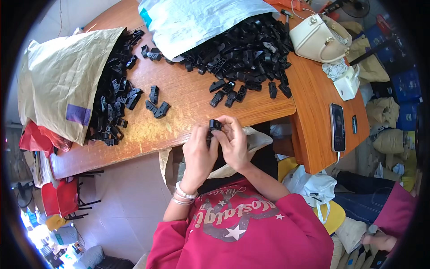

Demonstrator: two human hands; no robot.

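Close to the table's near edge, my left hand and my right hand come together around a small black plastic part. The fingers of both hands are closed on it, and they cover its lower portion. Beyond my hands several similar loose parts lie in front of a large heap of black plastic parts, which spills from a white sack. To the left, more black parts spread out of a tan paper sack. Three loose pieces rest between the two piles.
The wooden table adjoins a second wooden surface at the right, bearing a cream handbag, a white box and a phone on a cable. A red chair stands at lower left. Another person's sleeve shows at far right.
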